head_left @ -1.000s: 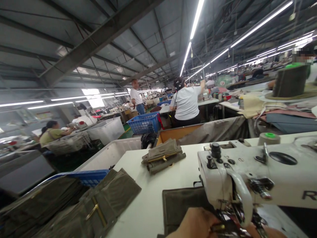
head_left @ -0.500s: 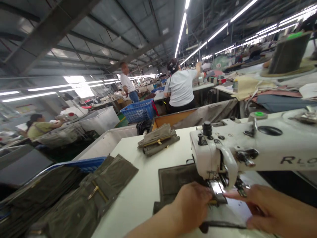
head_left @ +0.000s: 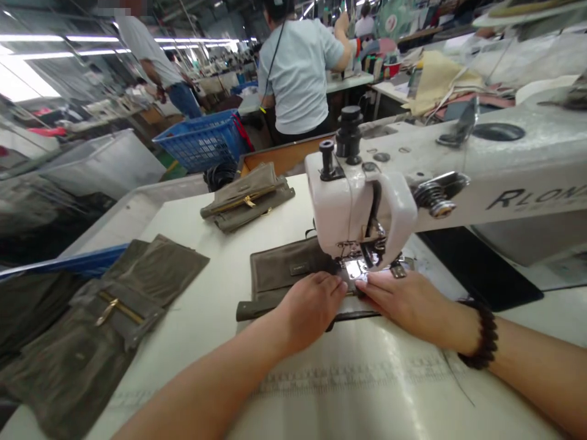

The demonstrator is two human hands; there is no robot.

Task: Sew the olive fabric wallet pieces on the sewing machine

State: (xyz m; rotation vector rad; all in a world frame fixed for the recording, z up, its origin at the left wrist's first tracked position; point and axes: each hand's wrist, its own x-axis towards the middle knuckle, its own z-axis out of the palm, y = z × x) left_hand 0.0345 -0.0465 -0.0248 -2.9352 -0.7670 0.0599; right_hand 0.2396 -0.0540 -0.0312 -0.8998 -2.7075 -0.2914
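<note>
An olive fabric bag piece (head_left: 275, 263) with a small label patch lies on the machine bed, its right part under the presser foot (head_left: 355, 267) of a white sewing machine (head_left: 362, 195). My left hand (head_left: 312, 308) is closed at the near edge of this piece, just left of the foot; its thumb is hidden. To the right of the foot, my right hand (head_left: 408, 305) lies flat with fingers stretched and its fingertips at the piece's edge. The two hands' fingertips nearly meet in front of the foot. A dark bead bracelet (head_left: 481, 336) circles my right wrist.
Another olive piece with a gold zipper (head_left: 247, 198) lies behind on the white table (head_left: 220, 256). At left, more olive pieces (head_left: 92, 330) hang over a blue crate (head_left: 68, 260). Beyond are a blue basket (head_left: 206, 140) and a person in a light shirt (head_left: 296, 73).
The view has tipped downward and shifted. My right hand has come from apart and to the right to lie flat beside the foot. My left hand stays on the bag piece.
</note>
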